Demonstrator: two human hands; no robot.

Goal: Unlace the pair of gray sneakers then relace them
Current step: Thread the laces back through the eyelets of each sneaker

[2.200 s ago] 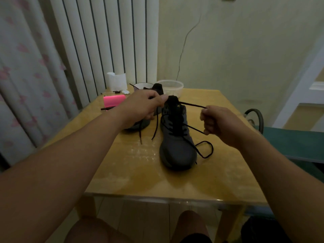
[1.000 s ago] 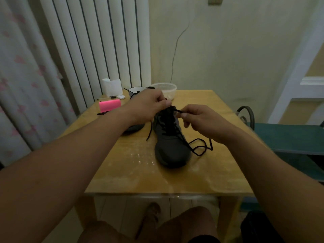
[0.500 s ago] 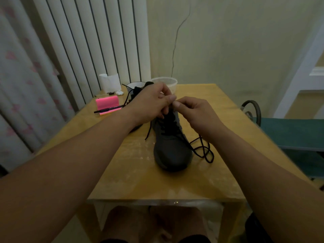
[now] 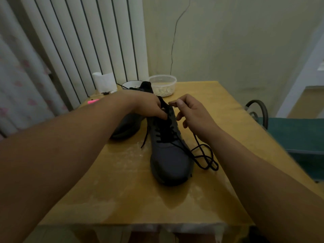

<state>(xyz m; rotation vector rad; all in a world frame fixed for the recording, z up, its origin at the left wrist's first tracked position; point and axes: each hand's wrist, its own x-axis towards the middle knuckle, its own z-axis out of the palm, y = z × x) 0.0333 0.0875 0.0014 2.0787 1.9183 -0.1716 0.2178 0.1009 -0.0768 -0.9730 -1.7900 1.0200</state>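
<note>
Pulls right hand (image 4: pixel 194 114) slightly away from left hand (image 4: pixel 147 106) since half a second ago; pinches lace (image 4: pixel 197 141) with right, grips collar of gray sneaker (image 4: pixel 169 155), standing on table (image 4: pixel 122 199), with left.

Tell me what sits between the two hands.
In the head view, the top of the near gray sneaker, crossed by its black lace, lies between the left hand and the right hand. Both hands touch it there.
</note>
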